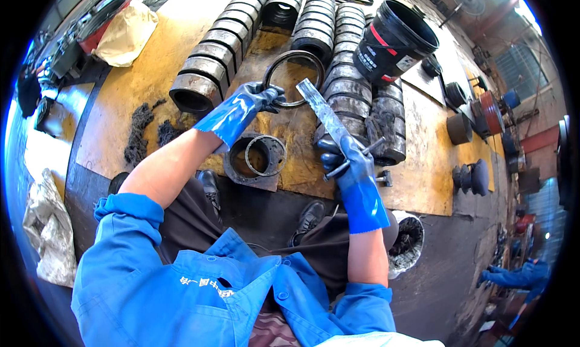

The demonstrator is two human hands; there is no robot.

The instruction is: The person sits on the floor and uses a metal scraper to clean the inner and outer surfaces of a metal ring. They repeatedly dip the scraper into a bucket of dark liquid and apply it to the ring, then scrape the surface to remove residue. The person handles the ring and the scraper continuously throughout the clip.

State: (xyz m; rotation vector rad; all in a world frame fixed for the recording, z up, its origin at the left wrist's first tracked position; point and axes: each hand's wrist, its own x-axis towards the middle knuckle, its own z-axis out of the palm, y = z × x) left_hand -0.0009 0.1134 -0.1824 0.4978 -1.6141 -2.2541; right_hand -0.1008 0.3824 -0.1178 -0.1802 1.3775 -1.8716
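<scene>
My left hand (257, 100), in a blue rubber glove with blackened fingers, is closed on the left side of a dark metal ring (289, 55) and holds it up. My right hand (345, 159), gloved the same way, grips a flat grey metal bar (326, 114) that slants up, its tip close to the ring's lower right. A thin metal rod (371, 146) crosses at my right fingers; whether it belongs to the bar I cannot tell. Below my left hand lies a square-based metal flange (237, 165) with a thin pale ring (283, 159) leaning on it.
Rows of thick metal cylinders (208, 63) lie across the stained yellow board (109, 120). A black bucket (377, 48) stands on the right-hand rows. Dark fibrous waste (140, 129) lies at left. A white container (406, 244) is beside my right knee. Another person's blue sleeve (516, 276) shows far right.
</scene>
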